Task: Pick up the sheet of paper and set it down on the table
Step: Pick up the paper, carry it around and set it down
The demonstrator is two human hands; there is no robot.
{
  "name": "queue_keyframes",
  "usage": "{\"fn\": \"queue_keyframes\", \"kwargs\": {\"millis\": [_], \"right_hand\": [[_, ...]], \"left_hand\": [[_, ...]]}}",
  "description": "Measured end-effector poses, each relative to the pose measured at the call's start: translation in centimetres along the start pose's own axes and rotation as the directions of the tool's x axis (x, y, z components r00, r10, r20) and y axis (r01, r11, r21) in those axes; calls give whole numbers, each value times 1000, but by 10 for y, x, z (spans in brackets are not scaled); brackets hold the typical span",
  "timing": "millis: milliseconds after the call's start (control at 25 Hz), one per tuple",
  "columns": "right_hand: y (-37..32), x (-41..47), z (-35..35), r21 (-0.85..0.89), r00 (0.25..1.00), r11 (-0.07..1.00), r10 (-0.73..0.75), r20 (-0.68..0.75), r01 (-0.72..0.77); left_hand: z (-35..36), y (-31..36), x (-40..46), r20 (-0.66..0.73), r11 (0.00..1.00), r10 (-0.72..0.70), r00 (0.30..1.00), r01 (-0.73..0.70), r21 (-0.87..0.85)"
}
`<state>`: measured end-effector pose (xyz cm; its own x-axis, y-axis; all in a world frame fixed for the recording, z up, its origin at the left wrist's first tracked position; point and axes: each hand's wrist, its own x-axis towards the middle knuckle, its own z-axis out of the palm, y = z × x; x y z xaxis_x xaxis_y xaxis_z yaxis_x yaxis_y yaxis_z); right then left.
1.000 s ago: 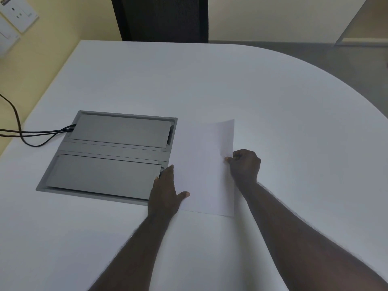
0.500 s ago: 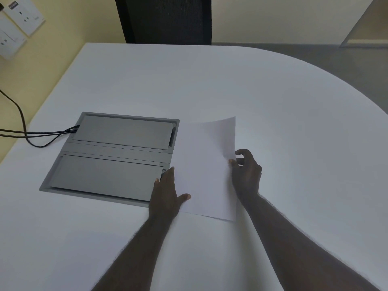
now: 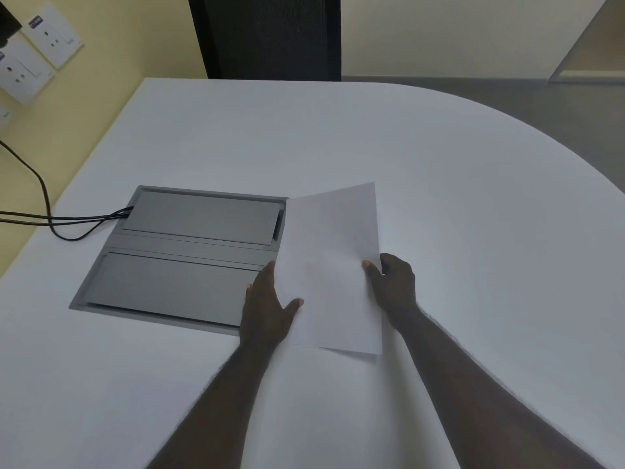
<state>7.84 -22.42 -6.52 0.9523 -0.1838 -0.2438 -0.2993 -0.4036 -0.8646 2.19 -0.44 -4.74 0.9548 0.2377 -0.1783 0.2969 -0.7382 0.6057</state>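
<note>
A white sheet of paper point(image 3: 333, 262) is raised off the white table point(image 3: 473, 198), tilted, with a thin shadow under its near edge. My left hand point(image 3: 267, 309) grips its left edge, thumb on top and fingers underneath. My right hand point(image 3: 394, 286) holds the right edge, thumb pressed on the upper face and fingers hidden behind the sheet. The paper's left side overlaps the grey panel's right end.
A grey metal cable box point(image 3: 182, 255) with two lids is set into the table left of the paper. Black cables point(image 3: 50, 218) run from it off the left edge toward wall sockets point(image 3: 37, 59). A dark chair back point(image 3: 270, 35) stands beyond the far edge.
The sheet has come up off the table, right side first. My left hand went from lying flat on the paper to gripping its edge; my right hand slid under the right edge.
</note>
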Motion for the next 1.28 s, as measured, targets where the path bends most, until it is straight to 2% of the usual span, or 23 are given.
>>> {"fn": "queue_keyframes", "kwargs": {"millis": [160, 280, 440, 600, 840, 1040, 1280], "right_hand": [[-13, -10, -20, 279, 998, 958, 62, 20, -65], [-24, -23, -38, 420, 994, 903, 58, 95, -93], [-39, -47, -63, 470, 988, 872, 86, 124, -135], [-54, -76, -92, 502, 992, 858, 74, 99, -114], [-75, -125, -144, 525, 1000, 851, 28, 2, -24], [-86, -165, -199, 531, 996, 847, 21, -89, 29], [-79, -204, -278, 529, 977, 846, 54, -206, 65]], "left_hand": [[-20, 20, 9, -77, 952, -156, 985, 129, -277], [-32, 30, 9, -18, 883, -242, 970, 212, -419], [-47, 41, -8, -62, 889, -164, 985, 120, -443], [-60, 61, -33, -95, 848, -105, 990, 39, -528], [-76, 105, -65, -58, 741, 15, 998, -50, -670], [-78, 150, -98, -35, 720, 102, 994, -98, -687], [-63, 215, -134, 85, 664, 230, 969, -93, -742]]}}
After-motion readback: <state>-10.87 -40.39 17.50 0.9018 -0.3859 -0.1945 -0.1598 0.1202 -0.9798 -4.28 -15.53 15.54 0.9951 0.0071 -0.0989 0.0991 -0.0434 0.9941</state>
